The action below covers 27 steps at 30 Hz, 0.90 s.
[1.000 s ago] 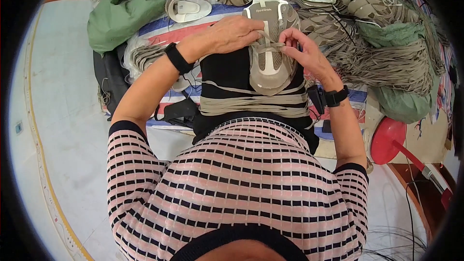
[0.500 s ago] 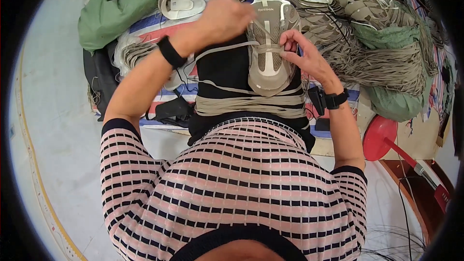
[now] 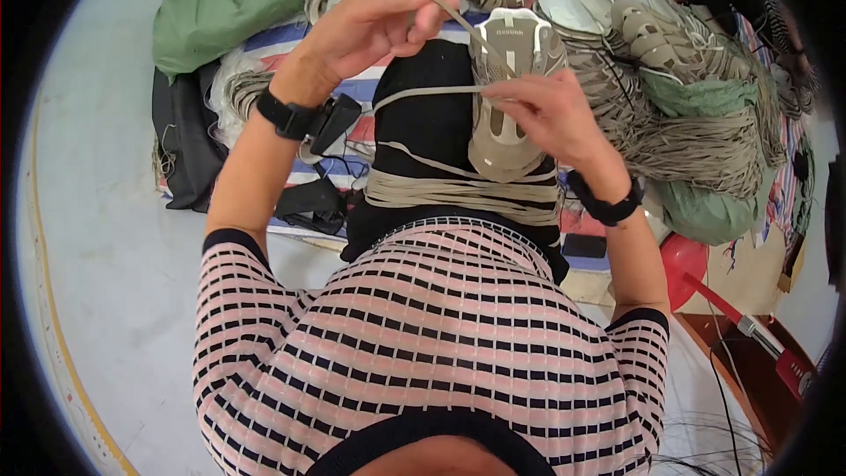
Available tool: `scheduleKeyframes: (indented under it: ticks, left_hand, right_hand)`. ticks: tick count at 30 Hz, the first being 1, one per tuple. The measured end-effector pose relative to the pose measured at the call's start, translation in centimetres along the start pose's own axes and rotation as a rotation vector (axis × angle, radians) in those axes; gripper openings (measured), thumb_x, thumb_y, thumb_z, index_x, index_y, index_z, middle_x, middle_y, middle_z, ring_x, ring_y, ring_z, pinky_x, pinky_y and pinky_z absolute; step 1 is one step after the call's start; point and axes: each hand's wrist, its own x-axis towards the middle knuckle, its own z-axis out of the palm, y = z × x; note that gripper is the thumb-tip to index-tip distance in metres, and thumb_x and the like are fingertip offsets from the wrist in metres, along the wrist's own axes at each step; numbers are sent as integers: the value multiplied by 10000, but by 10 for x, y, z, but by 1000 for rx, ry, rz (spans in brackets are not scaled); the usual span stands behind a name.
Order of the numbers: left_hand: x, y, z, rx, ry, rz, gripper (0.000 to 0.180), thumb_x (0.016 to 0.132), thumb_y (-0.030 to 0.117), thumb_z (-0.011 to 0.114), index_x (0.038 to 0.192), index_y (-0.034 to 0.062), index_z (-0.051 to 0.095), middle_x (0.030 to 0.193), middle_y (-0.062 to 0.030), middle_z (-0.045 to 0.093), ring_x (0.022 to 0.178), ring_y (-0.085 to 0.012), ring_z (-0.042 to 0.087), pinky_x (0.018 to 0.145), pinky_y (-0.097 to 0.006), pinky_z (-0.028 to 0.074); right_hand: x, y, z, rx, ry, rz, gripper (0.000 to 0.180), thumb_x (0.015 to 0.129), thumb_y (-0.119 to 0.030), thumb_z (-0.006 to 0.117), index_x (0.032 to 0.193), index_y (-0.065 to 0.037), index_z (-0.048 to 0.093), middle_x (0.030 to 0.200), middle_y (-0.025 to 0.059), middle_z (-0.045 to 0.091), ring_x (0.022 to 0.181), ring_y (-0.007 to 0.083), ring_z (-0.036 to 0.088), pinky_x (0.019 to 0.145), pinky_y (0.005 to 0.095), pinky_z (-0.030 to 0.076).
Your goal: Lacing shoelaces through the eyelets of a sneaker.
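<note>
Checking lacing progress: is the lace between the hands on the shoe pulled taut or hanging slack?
Taut. The lace runs straight from the shoe toward the left hand, while the right hand rests on the shoe.

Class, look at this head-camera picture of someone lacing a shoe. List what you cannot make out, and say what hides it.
- Shoe: its eyelets lie under the right hand, so how far the lace is threaded is unclear.
- Lace end: hidden inside the left hand.
- Lap: covered by a lace bundle and the striped top.
- Shoes at the top right: cut off by the dark rim of the picture.
</note>
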Motion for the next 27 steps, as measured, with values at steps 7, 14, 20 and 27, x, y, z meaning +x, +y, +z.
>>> scheduleKeyframes:
  ticks: [7, 14, 20, 27]
  left_hand:
    - [-47, 28, -36, -640, 166, 424, 314, 957, 265, 397, 790, 45, 545, 1358, -98, 389, 745, -159, 513, 489, -223, 445]
    - [-171, 25, -135, -722, 583, 706, 162, 902, 140, 500, 917, 11, 596, 1105, -96, 586, 713, -139, 523, 531, -216, 460]
    - [-303, 17, -203, -594, 979, 848, 251, 891, 177, 516, 1046, -11, 576, 1036, -124, 605, 735, -193, 563, 601, -247, 494]
    - [-387, -1, -224, -450, 1495, 731, 246, 871, 155, 524, 1068, 24, 591, 952, -57, 638, 588, -104, 512, 513, -192, 452]
  right_hand:
    - [18, -5, 49, -668, -120, -94, 39, 691, -101, 555, 711, -117, 584, 620, 89, 603, 640, 283, 612, 707, 422, 435]
    - [-1, -61, -52, 758, -130, 379, 155, 804, -140, 621, 842, 4, 665, 651, -1, 575, 583, 36, 450, 545, 210, 378]
    - [-41, -26, -172, 1448, 523, -2, 73, 877, -90, 533, 822, -48, 557, 533, -58, 340, 477, 50, 299, 484, 220, 260]
    - [-170, 73, -272, 1322, 1071, 206, 216, 944, -150, 439, 1122, -62, 525, 651, -32, 454, 455, 66, 305, 409, 206, 257]
